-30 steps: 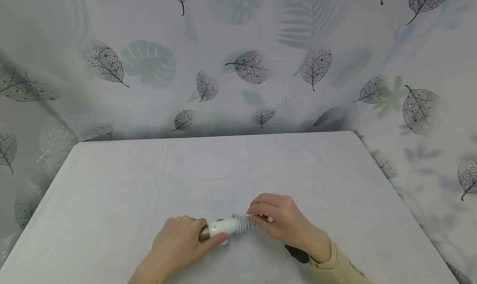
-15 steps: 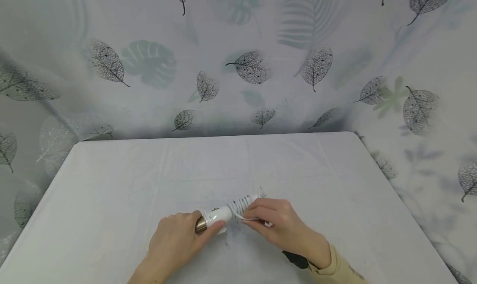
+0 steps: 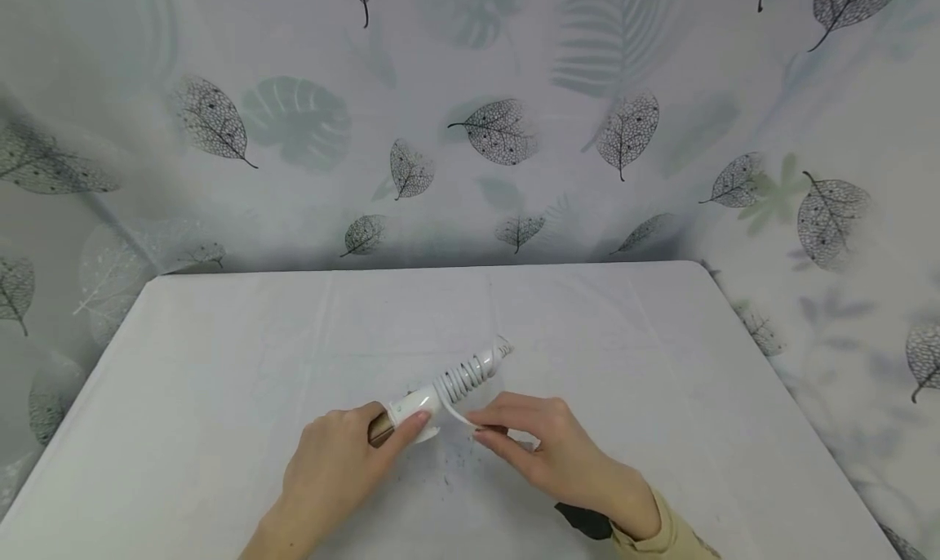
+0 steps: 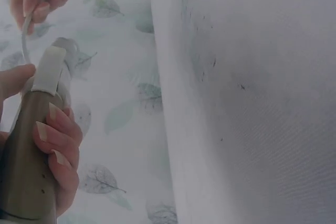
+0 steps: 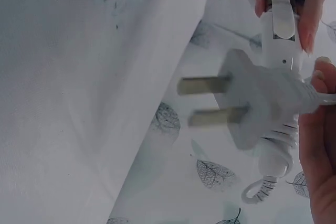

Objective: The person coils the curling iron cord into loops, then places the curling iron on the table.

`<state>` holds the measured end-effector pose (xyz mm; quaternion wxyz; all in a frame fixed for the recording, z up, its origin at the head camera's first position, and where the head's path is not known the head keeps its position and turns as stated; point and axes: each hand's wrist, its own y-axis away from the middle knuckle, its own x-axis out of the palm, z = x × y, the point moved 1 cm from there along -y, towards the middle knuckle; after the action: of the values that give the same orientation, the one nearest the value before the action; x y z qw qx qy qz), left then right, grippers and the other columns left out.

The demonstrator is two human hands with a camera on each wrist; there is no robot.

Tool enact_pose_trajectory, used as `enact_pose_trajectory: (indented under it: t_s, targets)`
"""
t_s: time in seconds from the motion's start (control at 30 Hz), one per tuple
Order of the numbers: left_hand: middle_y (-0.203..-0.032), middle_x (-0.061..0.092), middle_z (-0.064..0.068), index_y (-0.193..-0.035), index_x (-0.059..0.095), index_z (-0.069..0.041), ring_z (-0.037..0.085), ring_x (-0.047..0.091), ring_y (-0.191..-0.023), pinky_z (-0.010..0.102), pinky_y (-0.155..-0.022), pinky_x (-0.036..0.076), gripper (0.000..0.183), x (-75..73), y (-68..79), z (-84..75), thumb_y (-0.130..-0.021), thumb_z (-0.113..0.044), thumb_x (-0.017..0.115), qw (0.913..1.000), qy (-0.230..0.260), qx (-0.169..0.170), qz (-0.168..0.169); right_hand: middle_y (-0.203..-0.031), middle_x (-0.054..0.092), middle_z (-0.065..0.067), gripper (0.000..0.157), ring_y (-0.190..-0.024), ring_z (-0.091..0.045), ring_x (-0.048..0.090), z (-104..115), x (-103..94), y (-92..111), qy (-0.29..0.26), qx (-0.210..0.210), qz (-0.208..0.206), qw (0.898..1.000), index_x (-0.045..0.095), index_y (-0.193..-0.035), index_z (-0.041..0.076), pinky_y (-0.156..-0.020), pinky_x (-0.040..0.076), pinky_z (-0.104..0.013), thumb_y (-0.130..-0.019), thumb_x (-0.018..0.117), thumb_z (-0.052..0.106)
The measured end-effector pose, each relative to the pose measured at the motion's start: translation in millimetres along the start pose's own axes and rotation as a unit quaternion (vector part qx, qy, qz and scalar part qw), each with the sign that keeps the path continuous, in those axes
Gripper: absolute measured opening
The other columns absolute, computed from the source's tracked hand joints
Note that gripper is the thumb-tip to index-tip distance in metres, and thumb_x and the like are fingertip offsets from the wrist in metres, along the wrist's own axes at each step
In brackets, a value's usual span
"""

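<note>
A curling iron with a white handle and a brown-gold barrel is tilted, its handle end pointing away to the right. White cord is coiled in several turns around the handle. My left hand grips the barrel, fingers curled beneath it, thumb near the white clamp lever. With thumb and fingertips, my right hand pinches the loose stretch of cord to the right of the handle. A two-pin plug hangs from that cord close to the right hand in the right wrist view.
A white-covered table spreads under both hands. Small dark marks show on its cover below the iron. Leaf-printed cloth stands behind and at the sides. Something black sits under the right wrist.
The iron's handle end has swung away from me, and the left hand has shifted slightly left. The pinched cord has passed from the handle's far side to its near side.
</note>
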<state>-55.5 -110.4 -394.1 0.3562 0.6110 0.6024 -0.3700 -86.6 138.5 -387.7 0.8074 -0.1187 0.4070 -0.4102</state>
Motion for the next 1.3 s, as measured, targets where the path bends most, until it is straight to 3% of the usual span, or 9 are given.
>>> enact_pose_trajectory:
  t_s: [0.23,0.43,0.7,0.8,1.07,1.2,1.3]
  targets:
    - [-0.052,0.038,-0.006,-0.065,0.052,-0.019,0.008,0.036,-0.047,0.024,-0.047,0.027,0.058,-4.4,-0.8,1.0,-0.087,-0.072,0.057,0.9996,0.026,-0.007,-0.008,-0.090,0.071,0.003,0.014,-0.079,-0.002,0.063,-3.9,0.9,-0.3,0.002,0.039,0.015,0.999,0.071,-0.107,0.013,-0.070,0.052,-0.017,-0.094,0.069,0.008]
    - [-0.052,0.033,-0.008,-0.064,0.052,-0.019,0.005,0.033,-0.047,0.023,-0.046,0.025,0.057,-5.1,-0.5,0.5,-0.088,-0.070,0.058,0.9991,0.042,0.001,-0.008,-0.091,0.071,0.005,0.015,-0.075,-0.001,0.056,-7.8,0.6,0.9,0.032,0.019,0.028,0.999,0.073,-0.106,0.012,-0.067,0.048,-0.012,-0.091,0.071,0.007]
    - [-0.052,0.032,-0.010,-0.066,0.054,-0.020,0.003,0.031,-0.047,0.022,-0.046,0.024,0.051,-7.4,0.7,-1.3,-0.089,-0.065,0.062,0.9974,0.070,0.016,-0.003,-0.095,0.072,0.002,0.020,-0.081,-0.006,0.063,-12.6,-2.8,0.0,0.032,-0.026,0.030,0.999,0.074,-0.102,0.009,-0.073,0.050,-0.014,-0.084,0.076,0.001]
    - [-0.052,0.030,-0.012,-0.064,0.052,-0.022,0.001,0.030,-0.047,0.021,-0.046,0.024,0.049,-6.9,1.5,-0.8,-0.089,-0.062,0.064,0.9960,0.084,0.030,-0.008,-0.096,0.072,0.002,0.022,-0.086,-0.009,0.064,-15.5,-2.7,0.3,0.044,-0.048,0.028,0.997,0.074,-0.100,0.009,-0.076,0.051,-0.016,-0.081,0.079,-0.001]
    - [-0.050,0.030,-0.019,-0.065,0.055,-0.024,-0.004,0.030,-0.046,0.019,-0.044,0.025,0.040,-5.9,3.6,1.0,-0.090,-0.051,0.069,0.9870,0.117,0.101,-0.042,-0.103,0.071,-0.001,0.026,-0.096,-0.013,0.067,-24.1,-0.5,2.5,0.081,-0.061,0.043,0.994,0.075,-0.102,0.010,-0.084,0.053,-0.020,-0.079,0.080,-0.001]
    - [-0.051,0.034,-0.023,-0.067,0.059,-0.025,-0.007,0.033,-0.046,0.017,-0.043,0.026,0.035,-5.3,3.3,2.3,-0.090,-0.049,0.070,0.9821,0.132,0.129,-0.041,-0.104,0.072,-0.001,0.026,-0.097,-0.014,0.068,-27.0,-1.0,3.4,0.110,-0.069,0.033,0.991,0.077,-0.100,0.011,-0.085,0.053,-0.024,-0.077,0.082,0.001]
    - [-0.054,0.028,-0.026,-0.066,0.055,-0.026,-0.010,0.027,-0.048,0.013,-0.044,0.022,0.036,-3.9,3.7,4.1,-0.090,-0.047,0.072,0.9758,0.145,0.161,-0.031,-0.105,0.070,-0.001,0.028,-0.097,-0.014,0.066,-27.3,-1.8,3.8,0.114,-0.056,0.036,0.991,0.075,-0.102,0.011,-0.085,0.053,-0.027,-0.077,0.082,0.000]
